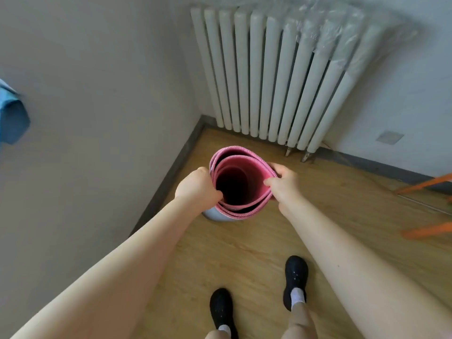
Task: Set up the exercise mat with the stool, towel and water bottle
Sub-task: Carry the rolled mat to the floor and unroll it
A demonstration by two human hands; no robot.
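The wall and the radiator meet in a corner, and the wood floor runs out from it toward the person's black shoes. In that corner the mat stands on end, rolled loosely, pink inside and pale grey outside, its open top facing the camera. The roll is slack, with gaps between the layers, so if it is lifted by the rim alone the inner turns could slip down or the whole thing could spring open, and the lower end could then knock against the radiator. The left hand grips the left rim, fingers curled over the edge into the roll. The right hand pinches the right rim between thumb and fingers; that thinner hold looks the likelier one to slip. Orange bars, perhaps part of the stool, lie at the right edge, near enough to snag the mat if it is swung that way. A blue cloth hangs at the far left; I cannot tell whether it is the towel. No bottle is in view.
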